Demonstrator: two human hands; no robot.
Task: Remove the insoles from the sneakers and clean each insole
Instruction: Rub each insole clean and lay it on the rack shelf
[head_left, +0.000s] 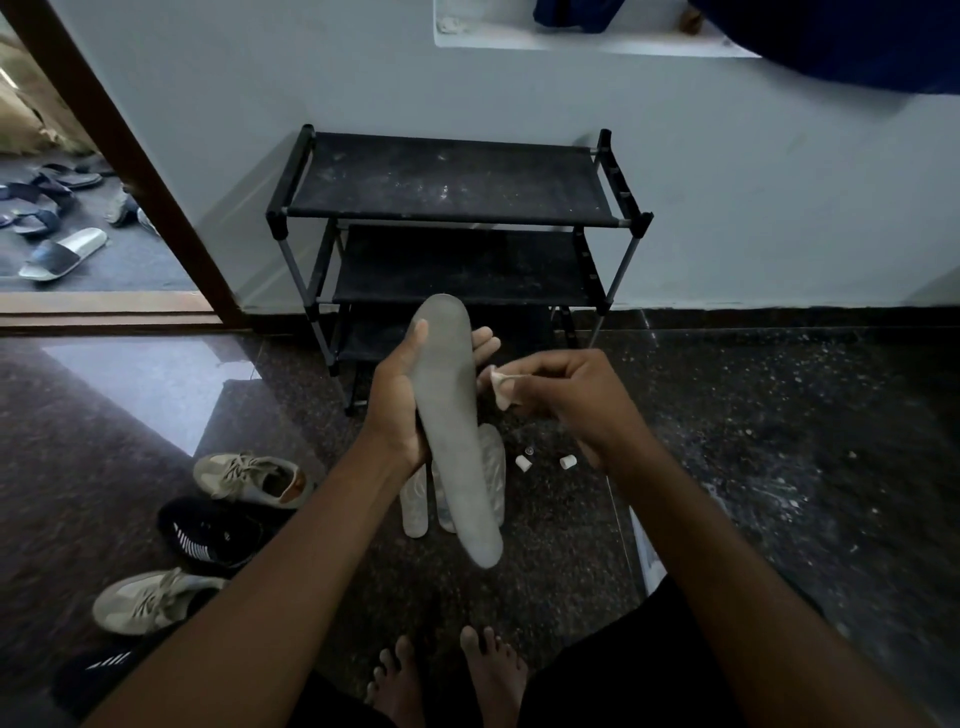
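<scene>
Dark speckled floor (779, 441), black shoe rack (447, 182) behind. Grey insole (449, 415) held above it, left hand (400, 395) wrapped around its middle; right hand (566, 400) pinching white wipe (501, 387) just beside. Likely light, bendy: grip midsection, rub gently.

no readable txt, labels or nos. anywhere in view.

Both forearms (270, 571) were bare, with no sleeve showing anywhere along them. The left hand (400, 410) and right hand (576, 400) were ungloved. A black garment (613, 675) covered the legs at five o'clock, and the feet (493, 675) at six o'clock were bare.
</scene>
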